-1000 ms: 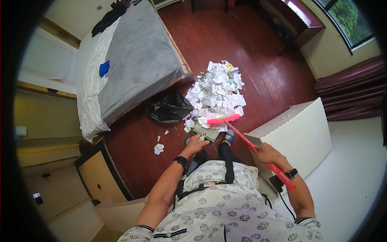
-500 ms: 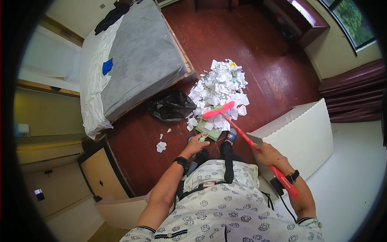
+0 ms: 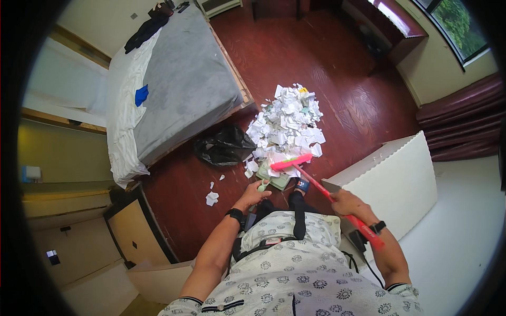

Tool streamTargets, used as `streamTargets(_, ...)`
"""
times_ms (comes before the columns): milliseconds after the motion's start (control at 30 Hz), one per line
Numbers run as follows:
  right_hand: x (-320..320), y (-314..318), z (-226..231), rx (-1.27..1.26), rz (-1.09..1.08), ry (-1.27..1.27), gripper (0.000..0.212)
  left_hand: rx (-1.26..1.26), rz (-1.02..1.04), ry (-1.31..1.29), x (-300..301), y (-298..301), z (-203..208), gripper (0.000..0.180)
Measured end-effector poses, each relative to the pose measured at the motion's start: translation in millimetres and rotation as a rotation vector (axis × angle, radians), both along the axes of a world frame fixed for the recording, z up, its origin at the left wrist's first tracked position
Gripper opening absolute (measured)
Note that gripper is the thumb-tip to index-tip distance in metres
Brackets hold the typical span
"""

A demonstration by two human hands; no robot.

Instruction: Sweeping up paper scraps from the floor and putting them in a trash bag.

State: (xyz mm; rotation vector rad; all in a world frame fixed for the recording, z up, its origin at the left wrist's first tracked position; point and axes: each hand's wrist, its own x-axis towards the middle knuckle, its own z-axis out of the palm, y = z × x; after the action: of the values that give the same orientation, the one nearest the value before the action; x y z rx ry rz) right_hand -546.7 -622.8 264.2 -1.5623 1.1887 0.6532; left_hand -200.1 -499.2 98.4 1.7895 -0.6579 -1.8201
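Observation:
A big heap of torn white paper [image 3: 287, 118] lies on the dark red floor. At its near edge rests a pale green dustpan [image 3: 280, 182], and my left hand [image 3: 253, 195] is closed around the end of its handle. My right hand [image 3: 350, 204] grips the red stick of a broom [image 3: 311, 179]. The pink broom head sits over scraps at the dustpan, and it hides part of the pan. Left of the heap lies a crumpled black plastic bag [image 3: 224, 146], touching the paper's edge.
A few loose scraps [image 3: 212, 198] lie left of the dustpan. A bed with a grey mattress [image 3: 184, 79] stands at the left. A white cabinet [image 3: 390, 179] is close on my right. My slippered foot [image 3: 302, 186] is beside the dustpan.
The broom head has come down and nearer to me, from the heap's near edge to the dustpan. My right hand has shifted slightly with the stick. My left hand keeps hold of the dustpan.

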Motion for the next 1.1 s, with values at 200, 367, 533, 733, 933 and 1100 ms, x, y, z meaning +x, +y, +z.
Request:
streamTargets(200,-45.6,-25.0,74.5,-0.033,-0.077,0.014,0.051,-0.013,-0.001,-0.029,1.6,-1.7,-2.1,0.048)
streamTargets(367,-73.0,-39.0,89.6,-0.046,-0.251,0.068,0.042,-0.009,-0.024,-0.079,-6.4,-6.9,2.7,0.040)
streamTargets(533,-98.8,-40.8,25.0,-0.024,-0.253,-0.021,0.053,0.010,-0.047,-0.104,-16.3,-12.6,15.4,0.035)
streamTargets(733,-157.7,-6.9,-36.7,0.137,-0.190,-0.034,0.074,0.038,-0.036,-0.070,-21.3,-16.8,30.2,0.031)
streamTargets(933,-248.2,-17.3,-51.5,-0.290,0.278,0.265,0.053,0.022,-0.017,-0.069,-27.1,-3.7,9.4,0.028)
streamTargets(1100,-296.1,-60.6,-70.8,-0.342,0.217,0.528,0.033,0.008,-0.021,-0.086,-37.3,-12.1,27.6,0.027)
